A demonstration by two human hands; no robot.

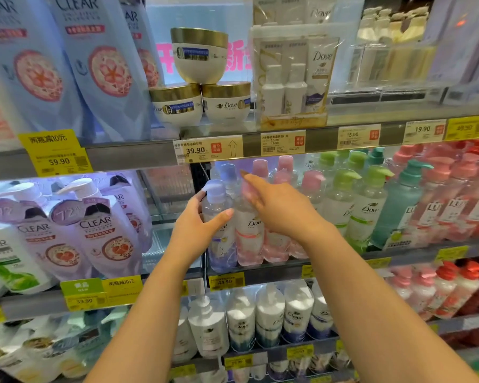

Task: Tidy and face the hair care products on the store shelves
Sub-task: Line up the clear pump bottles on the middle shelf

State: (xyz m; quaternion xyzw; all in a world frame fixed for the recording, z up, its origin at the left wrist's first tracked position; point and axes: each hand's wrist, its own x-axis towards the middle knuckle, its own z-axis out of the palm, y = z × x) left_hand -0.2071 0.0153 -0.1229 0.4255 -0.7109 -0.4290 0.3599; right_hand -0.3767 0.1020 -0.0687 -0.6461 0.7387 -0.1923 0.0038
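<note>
Head view, middle shelf (260,272): left hand (197,230) grips the purple Dove pump bottle (219,233) at the row's left end, thumb across its front. Right hand (277,205) reaches over the pink Dove bottle (248,233), fingers extended, holding nothing. Risk: crossing forearm could knock neighbouring pink bottles, toppling the tightly packed row.

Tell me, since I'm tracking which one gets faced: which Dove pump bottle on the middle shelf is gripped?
The purple-tinted Dove bottle at the row's left end; the left hand grips it. Its pink and green neighbours stand ungripped.
</note>
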